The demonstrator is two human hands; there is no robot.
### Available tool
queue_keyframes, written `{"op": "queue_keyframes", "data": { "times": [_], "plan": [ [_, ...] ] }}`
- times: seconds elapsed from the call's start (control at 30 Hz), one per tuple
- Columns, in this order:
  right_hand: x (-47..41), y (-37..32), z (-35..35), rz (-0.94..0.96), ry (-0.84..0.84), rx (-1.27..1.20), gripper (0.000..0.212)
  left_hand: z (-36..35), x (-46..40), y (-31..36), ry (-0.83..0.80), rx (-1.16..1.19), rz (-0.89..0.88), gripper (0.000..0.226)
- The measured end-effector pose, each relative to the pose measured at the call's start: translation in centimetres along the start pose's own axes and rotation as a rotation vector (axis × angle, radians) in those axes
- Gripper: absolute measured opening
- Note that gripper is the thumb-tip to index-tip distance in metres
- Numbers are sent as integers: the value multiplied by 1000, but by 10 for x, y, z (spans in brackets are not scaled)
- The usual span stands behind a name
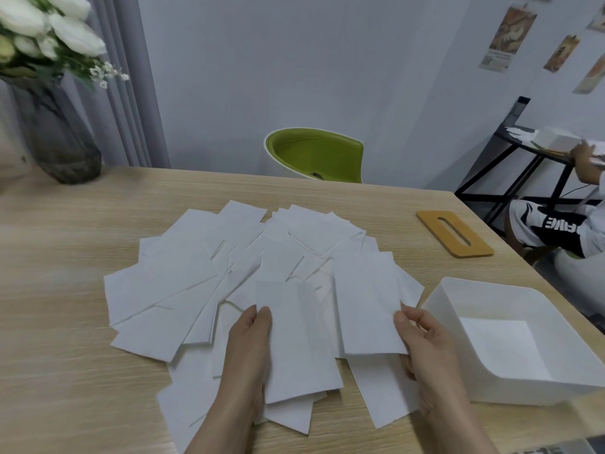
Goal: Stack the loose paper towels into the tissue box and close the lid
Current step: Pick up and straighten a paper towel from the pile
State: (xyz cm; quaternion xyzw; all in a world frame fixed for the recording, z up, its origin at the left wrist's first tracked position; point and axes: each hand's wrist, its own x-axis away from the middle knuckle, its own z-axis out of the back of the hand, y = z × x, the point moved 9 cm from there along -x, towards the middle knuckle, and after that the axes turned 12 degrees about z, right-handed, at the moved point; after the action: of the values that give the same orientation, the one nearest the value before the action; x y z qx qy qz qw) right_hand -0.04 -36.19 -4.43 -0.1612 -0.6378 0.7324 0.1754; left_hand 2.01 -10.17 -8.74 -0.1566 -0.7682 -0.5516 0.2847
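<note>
Several loose white paper towels [203, 280] lie fanned out over the middle of the wooden table [59, 355]. My left hand [248, 352] pinches the left edge of one towel [294, 339] near the front of the pile. My right hand [425, 352] pinches the right edge of another towel [366, 303] beside it. The white tissue box [465, 296] stands open to the right of my right hand, with a white sheet flat on its bottom. Its wooden lid [453, 232], with a slot in it, lies flat further back on the right.
A dark glass vase [62, 136] of white flowers stands at the table's back left. A green chair [314, 155] is behind the table. At the far right sits another person [556, 224] at a black-framed table. The table's right edge runs just past the box.
</note>
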Motion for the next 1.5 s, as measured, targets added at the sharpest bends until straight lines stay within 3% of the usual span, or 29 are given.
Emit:
{"op": "queue_keyframes", "data": {
  "times": [0.27,0.4,0.63,0.77,0.93,1.07,1.2,1.5],
  "plan": [
    [42,2,-53,-104,-224,-162,8,3,5,0,11,88,31,48],
    [53,1,-68,-106,-256,-228,9,1,6,1,4,56,25,33],
    [61,-4,-75,-48,-305,-127,9,0,5,2,-7,17,-30,13],
    [64,-4,-75,9,-323,-23,8,0,6,3,-1,-4,-44,19],
    [61,-22,-69,288,-254,297,31,1,6,5,0,43,-72,7],
    [70,-11,-88,180,-386,236,51,-9,8,1,-65,39,-48,15],
    [79,-14,-96,197,-400,179,51,-21,15,3,-119,-69,-92,21],
    [76,-18,-96,217,-397,97,59,-24,20,9,-63,-50,-177,20]
  ]
}}
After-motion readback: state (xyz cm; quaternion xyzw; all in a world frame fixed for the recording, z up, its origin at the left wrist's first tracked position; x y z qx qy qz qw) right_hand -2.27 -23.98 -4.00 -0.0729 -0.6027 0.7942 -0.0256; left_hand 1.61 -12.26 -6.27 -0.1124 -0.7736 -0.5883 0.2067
